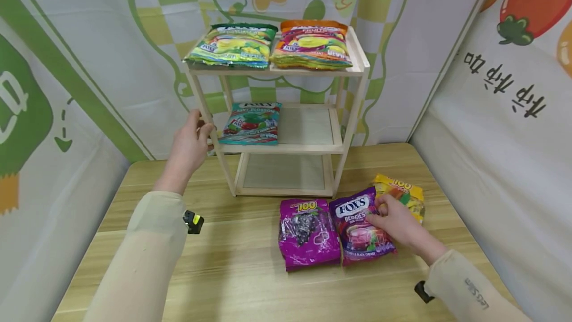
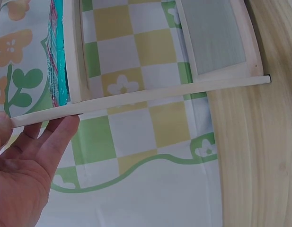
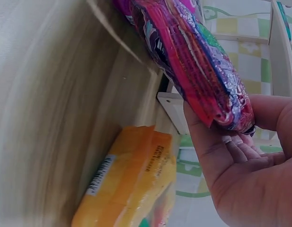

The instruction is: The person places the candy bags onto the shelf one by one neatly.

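Note:
My right hand (image 1: 399,220) grips the right edge of a purple bag of Fox's Berries candy (image 1: 359,227), thumb on one side and fingers on the other. In the right wrist view the candy bag (image 3: 198,61) shows edge-on, tilted above the wood. Up at the left, my left hand (image 1: 189,138) holds the front left post of a small wooden shelf rack (image 1: 353,113), level with its middle tier. The left wrist view has thumb and fingertips (image 2: 65,125) against that post (image 2: 136,97). A teal candy bag (image 1: 253,124) lies on the middle tier close by.
A magenta grape candy bag (image 1: 308,235) lies left of the purple one, a yellow candy bag (image 1: 413,202) behind my right hand. On the top tier sit a green bag (image 1: 234,46) and an orange bag (image 1: 311,46). Printed cloth walls (image 1: 482,128) enclose the wooden table (image 1: 237,272).

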The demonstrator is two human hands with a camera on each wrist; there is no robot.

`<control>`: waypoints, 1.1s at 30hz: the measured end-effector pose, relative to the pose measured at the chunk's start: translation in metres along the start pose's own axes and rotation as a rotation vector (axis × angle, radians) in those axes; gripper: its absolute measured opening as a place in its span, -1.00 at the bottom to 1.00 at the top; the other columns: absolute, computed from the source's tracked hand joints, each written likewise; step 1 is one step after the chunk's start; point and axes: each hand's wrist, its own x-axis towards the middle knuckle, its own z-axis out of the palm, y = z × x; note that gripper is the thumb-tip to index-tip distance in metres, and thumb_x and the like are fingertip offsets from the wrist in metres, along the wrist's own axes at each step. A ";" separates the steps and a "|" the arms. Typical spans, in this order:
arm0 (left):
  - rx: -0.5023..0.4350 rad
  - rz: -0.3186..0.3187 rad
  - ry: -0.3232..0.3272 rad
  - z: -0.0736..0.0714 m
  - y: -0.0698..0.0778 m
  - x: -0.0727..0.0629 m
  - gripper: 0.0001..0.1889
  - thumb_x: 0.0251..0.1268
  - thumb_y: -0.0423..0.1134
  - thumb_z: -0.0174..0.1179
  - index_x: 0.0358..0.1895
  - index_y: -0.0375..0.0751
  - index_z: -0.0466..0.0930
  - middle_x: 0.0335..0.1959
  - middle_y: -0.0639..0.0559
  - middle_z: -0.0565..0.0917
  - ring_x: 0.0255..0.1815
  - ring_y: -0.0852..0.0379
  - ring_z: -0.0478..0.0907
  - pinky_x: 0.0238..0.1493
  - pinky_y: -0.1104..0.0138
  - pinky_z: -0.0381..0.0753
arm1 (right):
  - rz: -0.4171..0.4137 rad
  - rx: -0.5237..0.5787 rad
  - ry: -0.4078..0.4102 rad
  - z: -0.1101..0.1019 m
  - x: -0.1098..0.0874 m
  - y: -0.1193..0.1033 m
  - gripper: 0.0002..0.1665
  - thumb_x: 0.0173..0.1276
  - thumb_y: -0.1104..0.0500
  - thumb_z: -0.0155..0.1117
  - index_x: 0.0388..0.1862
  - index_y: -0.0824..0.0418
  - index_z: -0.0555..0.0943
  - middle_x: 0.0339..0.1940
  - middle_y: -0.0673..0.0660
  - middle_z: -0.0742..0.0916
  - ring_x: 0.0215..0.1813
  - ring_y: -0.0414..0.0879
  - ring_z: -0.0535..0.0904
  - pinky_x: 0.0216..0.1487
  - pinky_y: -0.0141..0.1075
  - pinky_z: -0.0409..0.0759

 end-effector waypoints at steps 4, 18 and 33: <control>0.001 0.004 -0.003 0.000 0.000 0.000 -0.61 0.72 -0.21 -0.26 0.40 -0.35 0.16 0.29 -0.44 0.48 0.37 -0.35 0.45 0.17 0.02 0.69 | -0.011 0.008 -0.004 -0.003 0.001 -0.005 -0.41 0.49 0.06 0.32 0.26 0.40 0.35 -0.12 0.24 0.58 -0.20 -0.02 0.50 -0.23 -0.25 0.59; -0.001 0.002 -0.002 -0.001 0.000 -0.001 -0.62 0.72 -0.22 -0.25 0.40 -0.33 0.16 0.29 -0.43 0.47 0.36 -0.35 0.46 0.17 0.02 0.69 | -0.043 0.050 -0.016 -0.015 0.006 -0.023 -0.53 0.46 0.14 0.34 0.14 0.36 0.38 -0.41 0.11 0.48 -0.43 -0.08 0.42 -0.49 -0.32 0.49; 0.002 0.013 0.000 -0.001 -0.001 0.000 -0.62 0.72 -0.24 -0.25 0.40 -0.35 0.17 0.27 -0.45 0.48 0.34 -0.36 0.47 0.14 0.02 0.70 | -0.070 0.082 -0.039 -0.017 0.003 -0.039 -0.51 0.42 0.14 0.38 0.14 0.34 0.39 -0.48 0.06 0.52 -0.46 -0.12 0.45 -0.47 -0.33 0.50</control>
